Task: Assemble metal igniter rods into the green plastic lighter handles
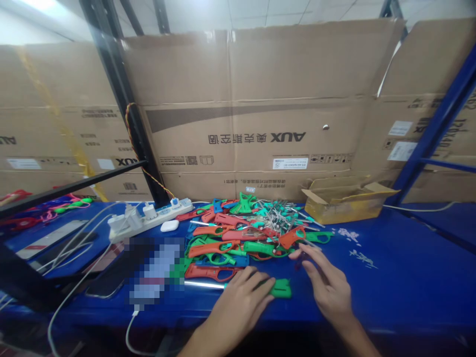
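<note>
My left hand [249,292] is closed over a green long-necked lighter [281,288] near the table's front edge. A metal tube [204,285] with a teal end sticks out to the left of that hand. To the right, my right hand [329,282] pinches a small, dark purplish piece [298,261] between fingertips and thumb; it is blurred. Just beyond both hands lies a heap of red, orange, green and blue lighter casings [213,249]. An orange casing [292,238] is close to my right fingertips. Behind it, metal tubes with teal ends [277,218] are piled up.
An open cardboard box [345,203] stands at the back right. Small white pieces [362,258] lie scattered on the blue table [416,277]. On the left are a power strip [159,217], a white earphone case [170,226], phones [111,272] and loose cables. Cardboard sheets [256,74] wall the back.
</note>
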Available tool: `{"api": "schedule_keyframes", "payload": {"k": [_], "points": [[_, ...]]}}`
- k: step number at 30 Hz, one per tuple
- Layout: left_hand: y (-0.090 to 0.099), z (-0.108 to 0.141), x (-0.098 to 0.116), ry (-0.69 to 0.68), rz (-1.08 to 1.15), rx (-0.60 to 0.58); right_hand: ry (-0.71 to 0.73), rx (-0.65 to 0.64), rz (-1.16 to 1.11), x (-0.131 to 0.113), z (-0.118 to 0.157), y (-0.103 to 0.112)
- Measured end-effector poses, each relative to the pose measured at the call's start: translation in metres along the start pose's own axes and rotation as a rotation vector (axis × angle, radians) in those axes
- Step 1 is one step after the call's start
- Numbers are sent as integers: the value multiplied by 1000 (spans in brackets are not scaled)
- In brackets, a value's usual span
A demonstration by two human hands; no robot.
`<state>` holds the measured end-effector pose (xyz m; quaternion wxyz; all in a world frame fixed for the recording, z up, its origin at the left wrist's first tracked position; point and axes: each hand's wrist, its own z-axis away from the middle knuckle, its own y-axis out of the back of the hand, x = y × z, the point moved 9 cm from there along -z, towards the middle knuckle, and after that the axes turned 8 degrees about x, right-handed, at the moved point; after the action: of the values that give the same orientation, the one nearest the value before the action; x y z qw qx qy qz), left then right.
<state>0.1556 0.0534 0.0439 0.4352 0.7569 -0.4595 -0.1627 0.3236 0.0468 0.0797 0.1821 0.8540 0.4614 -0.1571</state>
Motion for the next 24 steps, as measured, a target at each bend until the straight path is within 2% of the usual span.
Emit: {"api": "schedule_keyframes", "payload": {"k": [4,11,15,20,24], "points": [[1,0,0,-1,0,2,-22,27,-79,2,-3,1],[3,0,1,-9,-5,36,20,2,-59,-3,-2,0],[4,-1,2,-5,-5,18,-47,10,-117,5,-2,2],[5,-2,2,-2,-10,2,-109,108,-119,19,1,9],[5,-1,2,-6,-19,21,-98,65,-90,16,3,6]]}}
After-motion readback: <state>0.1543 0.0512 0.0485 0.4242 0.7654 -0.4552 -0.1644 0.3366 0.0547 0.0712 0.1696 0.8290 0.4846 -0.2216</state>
